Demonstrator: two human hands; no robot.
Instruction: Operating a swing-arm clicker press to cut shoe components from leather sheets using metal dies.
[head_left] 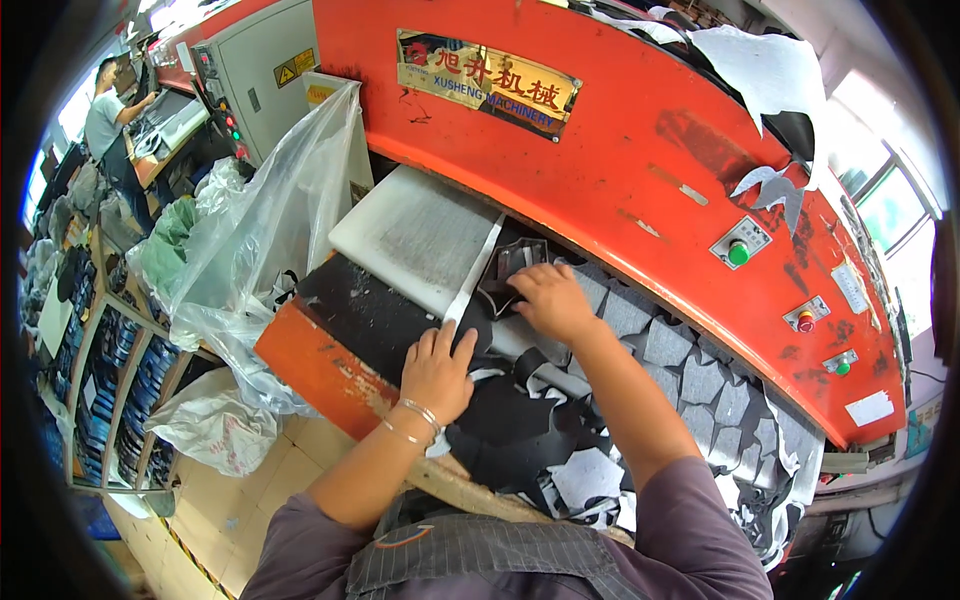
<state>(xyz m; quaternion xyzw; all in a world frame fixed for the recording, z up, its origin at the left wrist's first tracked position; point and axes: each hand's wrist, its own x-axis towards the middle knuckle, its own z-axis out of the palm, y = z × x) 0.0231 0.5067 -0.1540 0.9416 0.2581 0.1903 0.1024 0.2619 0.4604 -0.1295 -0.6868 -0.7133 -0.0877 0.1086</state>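
My right hand point(555, 302) has its fingers closed on the edge of a dark, hollow cutting die point(520, 256), which stands beside a thick white cutting board point(415, 235). My left hand point(438, 372) lies with its fingers stretched out, fingertips at the lower end of a narrow white strip point(476, 268) along the board's right edge. Grey sheet material point(664, 342) with cut outlines extends to the right of my right hand. Black scraps point(515, 435) lie between my forearms.
The red press beam point(640, 150) runs across the far side, with a green button point(738, 253) and a red button point(805, 321). A clear plastic bag point(265, 235) hangs at the left. Beyond it, a person point(104, 125) stands at another machine. A shelf rack point(95, 380) holds dark pieces.
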